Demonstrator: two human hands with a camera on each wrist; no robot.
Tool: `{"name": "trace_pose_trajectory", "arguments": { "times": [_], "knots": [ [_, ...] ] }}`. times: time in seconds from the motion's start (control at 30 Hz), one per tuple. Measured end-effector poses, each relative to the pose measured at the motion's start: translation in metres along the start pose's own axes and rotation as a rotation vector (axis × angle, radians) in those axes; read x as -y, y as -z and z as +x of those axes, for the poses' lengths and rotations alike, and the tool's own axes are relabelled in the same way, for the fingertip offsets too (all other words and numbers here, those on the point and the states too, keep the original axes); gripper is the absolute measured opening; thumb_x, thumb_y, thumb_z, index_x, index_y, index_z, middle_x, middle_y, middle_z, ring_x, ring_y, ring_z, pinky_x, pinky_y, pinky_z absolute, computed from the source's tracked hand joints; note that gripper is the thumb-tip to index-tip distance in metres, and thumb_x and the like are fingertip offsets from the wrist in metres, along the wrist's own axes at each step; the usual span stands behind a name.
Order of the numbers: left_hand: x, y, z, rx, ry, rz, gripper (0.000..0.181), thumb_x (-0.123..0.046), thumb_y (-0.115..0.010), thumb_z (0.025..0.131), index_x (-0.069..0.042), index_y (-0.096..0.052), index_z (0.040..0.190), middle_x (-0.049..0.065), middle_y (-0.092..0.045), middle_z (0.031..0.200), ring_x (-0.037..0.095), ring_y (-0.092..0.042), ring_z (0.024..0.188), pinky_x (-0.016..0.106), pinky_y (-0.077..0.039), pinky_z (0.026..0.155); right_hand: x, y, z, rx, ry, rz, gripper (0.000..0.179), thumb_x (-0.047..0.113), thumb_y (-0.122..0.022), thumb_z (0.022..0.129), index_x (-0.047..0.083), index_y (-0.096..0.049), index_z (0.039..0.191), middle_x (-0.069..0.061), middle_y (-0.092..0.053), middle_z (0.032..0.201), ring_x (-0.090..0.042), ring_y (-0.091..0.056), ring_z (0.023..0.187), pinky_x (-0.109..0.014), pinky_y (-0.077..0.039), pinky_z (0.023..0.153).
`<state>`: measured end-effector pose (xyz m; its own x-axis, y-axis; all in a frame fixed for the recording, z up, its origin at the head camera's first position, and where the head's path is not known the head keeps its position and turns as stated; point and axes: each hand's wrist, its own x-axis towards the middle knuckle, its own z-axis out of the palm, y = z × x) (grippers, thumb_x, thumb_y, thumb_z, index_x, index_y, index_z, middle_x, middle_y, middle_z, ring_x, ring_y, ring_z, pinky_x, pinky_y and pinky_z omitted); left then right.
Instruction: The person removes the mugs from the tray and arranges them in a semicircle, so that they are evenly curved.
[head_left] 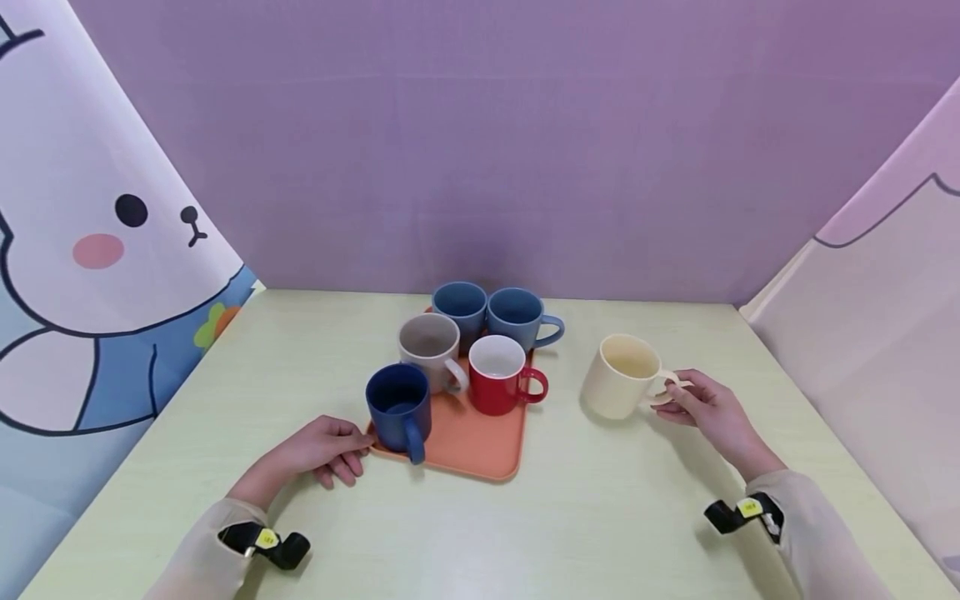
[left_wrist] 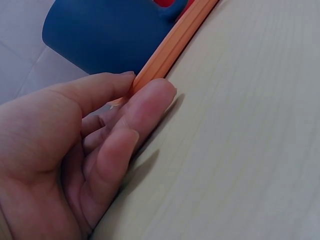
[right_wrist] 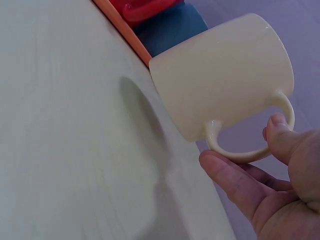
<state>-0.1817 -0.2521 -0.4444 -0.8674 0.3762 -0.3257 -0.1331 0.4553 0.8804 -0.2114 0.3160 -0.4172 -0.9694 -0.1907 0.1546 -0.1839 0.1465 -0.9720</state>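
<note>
By its handle, my right hand (head_left: 708, 412) pinches a cream mug (head_left: 609, 387), upright with a slight tilt. In the right wrist view the mug (right_wrist: 222, 75) hangs above the table, its shadow apart from it. My left hand (head_left: 315, 450) pinches the near left corner of an orange tray (head_left: 480, 446) between thumb and fingers; the left wrist view shows the thumb on the tray's rim (left_wrist: 155, 65). Close to that thumb stands a dark blue mug (head_left: 384, 417) on the tray, handle toward the front. A red mug (head_left: 491, 390) stands farther right, handle pointing right.
Behind them on the tray are a grey-beige mug (head_left: 427, 358) and two grey-blue mugs, one at the back left (head_left: 467, 321) and one at the back right (head_left: 517, 329). A purple backdrop (head_left: 480, 150) rises behind the pale table (head_left: 600, 517), with printed cloths at both sides.
</note>
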Motion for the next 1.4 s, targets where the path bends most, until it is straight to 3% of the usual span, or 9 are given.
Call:
{"name": "trace_pose_trajectory", "arguments": {
  "times": [0.07,0.17,0.3,0.5,0.8,0.97,1.13,1.33,1.4],
  "knots": [
    [0.000,0.000,0.000,-0.001,0.001,0.001,0.032,-0.031,-0.057,0.102,-0.001,-0.066,0.094,0.005,-0.070,0.074,0.014,-0.069,0.061,0.026,-0.050,0.046,-0.003,0.004,0.003,-0.004,0.003,0.012,0.016,0.002,-0.053,0.102,0.014,-0.064,0.105,-0.004,-0.070,0.093,-0.014,-0.072,0.086,-0.029,-0.057,0.076],
    [-0.001,0.000,-0.001,0.001,0.000,-0.008,0.032,-0.030,-0.058,0.102,0.000,-0.066,0.093,0.005,-0.070,0.074,0.014,-0.069,0.061,0.026,-0.050,0.046,-0.006,0.009,0.009,-0.013,0.005,0.017,0.009,0.003,-0.054,0.102,0.002,-0.061,0.107,-0.005,-0.072,0.092,-0.014,-0.073,0.085,-0.028,-0.057,0.076],
    [-0.002,0.000,-0.002,0.006,-0.001,-0.020,0.031,-0.029,-0.058,0.101,0.000,-0.066,0.092,0.005,-0.070,0.073,0.014,-0.069,0.061,0.025,-0.049,0.046,-0.010,0.015,0.015,-0.034,-0.005,0.002,0.019,0.006,-0.054,0.103,-0.010,-0.054,0.112,-0.007,-0.072,0.091,-0.013,-0.073,0.084,-0.028,-0.057,0.076],
    [-0.002,0.000,-0.002,0.006,0.000,-0.016,0.031,-0.029,-0.058,0.101,0.000,-0.065,0.092,0.005,-0.070,0.074,0.014,-0.069,0.062,0.025,-0.049,0.046,-0.013,0.024,0.024,-0.059,-0.032,-0.006,0.031,0.007,-0.054,0.103,-0.018,-0.045,0.120,-0.005,-0.072,0.091,-0.012,-0.072,0.084,-0.026,-0.056,0.076],
    [-0.001,0.001,0.000,0.009,0.005,-0.018,0.032,-0.030,-0.058,0.102,0.000,-0.066,0.093,0.005,-0.070,0.074,0.015,-0.069,0.062,0.026,-0.050,0.046,-0.017,0.029,0.039,-0.091,-0.057,-0.006,0.020,0.011,-0.056,0.103,-0.004,-0.056,0.115,-0.002,-0.072,0.090,-0.011,-0.072,0.081,-0.025,-0.056,0.075],
    [0.000,0.001,0.000,0.007,0.009,-0.018,0.032,-0.030,-0.058,0.102,0.000,-0.066,0.094,0.005,-0.070,0.074,0.015,-0.069,0.061,0.026,-0.050,0.046,-0.021,0.029,0.050,-0.111,-0.065,0.038,0.017,0.009,-0.056,0.102,-0.004,-0.056,0.114,-0.001,-0.072,0.089,-0.010,-0.072,0.079,-0.024,-0.056,0.075],
    [-0.001,0.001,0.000,0.005,0.008,-0.016,0.032,-0.030,-0.058,0.102,0.000,-0.066,0.094,0.005,-0.070,0.074,0.015,-0.069,0.061,0.026,-0.050,0.046,-0.023,0.027,0.061,-0.129,-0.087,0.046,0.008,0.010,-0.057,0.102,0.012,-0.063,0.106,0.001,-0.071,0.088,-0.010,-0.072,0.079,-0.024,-0.056,0.075],
    [0.001,0.001,0.001,0.007,0.006,-0.025,0.032,-0.030,-0.058,0.102,0.000,-0.066,0.094,0.005,-0.070,0.074,0.015,-0.069,0.062,0.026,-0.050,0.046,-0.027,0.026,0.070,-0.134,-0.100,0.081,0.012,0.008,-0.057,0.102,0.001,-0.059,0.111,0.000,-0.071,0.085,-0.010,-0.071,0.077,-0.025,-0.057,0.074],
    [0.001,0.001,0.001,0.007,0.008,-0.027,0.032,-0.030,-0.058,0.102,0.000,-0.066,0.094,0.005,-0.070,0.074,0.015,-0.069,0.062,0.026,-0.050,0.046,-0.029,0.027,0.072,-0.133,-0.103,0.101,0.010,0.007,-0.056,0.102,0.004,-0.061,0.109,0.000,-0.071,0.085,-0.010,-0.071,0.076,-0.025,-0.057,0.074]
  ]
}}
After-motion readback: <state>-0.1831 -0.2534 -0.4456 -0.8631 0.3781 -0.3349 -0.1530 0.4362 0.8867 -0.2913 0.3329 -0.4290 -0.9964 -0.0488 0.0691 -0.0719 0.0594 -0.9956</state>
